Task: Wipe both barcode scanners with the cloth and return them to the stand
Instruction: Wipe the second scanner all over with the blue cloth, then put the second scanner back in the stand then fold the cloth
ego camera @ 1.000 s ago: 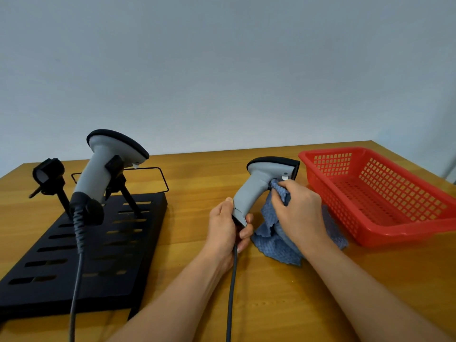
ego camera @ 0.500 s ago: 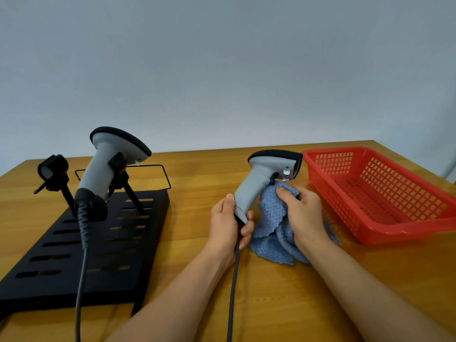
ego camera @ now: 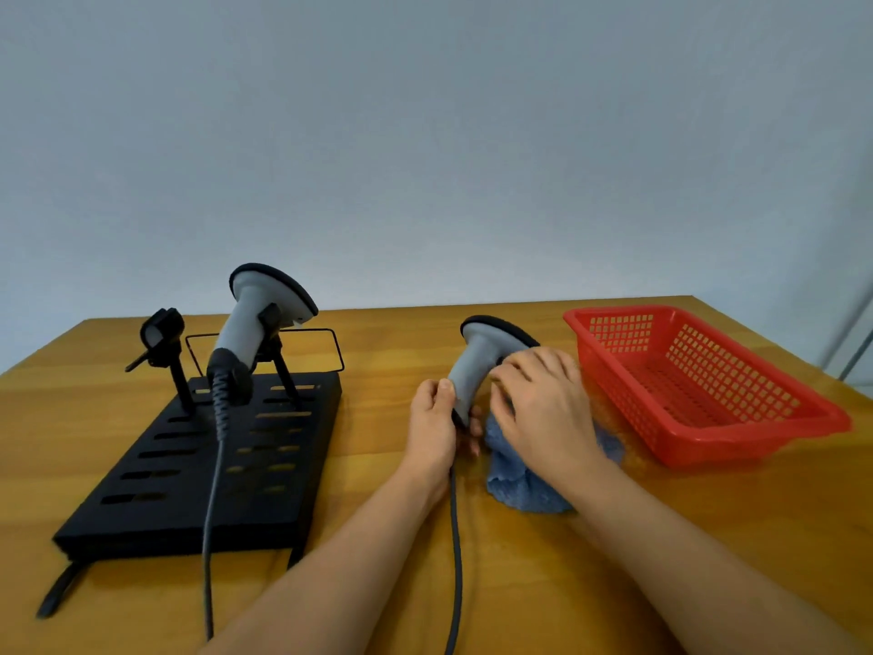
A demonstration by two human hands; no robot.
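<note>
So, head cam: left hand gripped the scanner handle, upright over the counter. Right hand pressed the blue cloth to its side, fingers curled. 2nd scanner sat clipped in the stand.

Even, soft light; right hand motion-blurred; wide-angle bending at edges.

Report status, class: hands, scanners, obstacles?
Left hand grips one scanner by its handle. Right hand presses the cloth against it. Other scanner sits on the stand. Nothing in the way.
</note>
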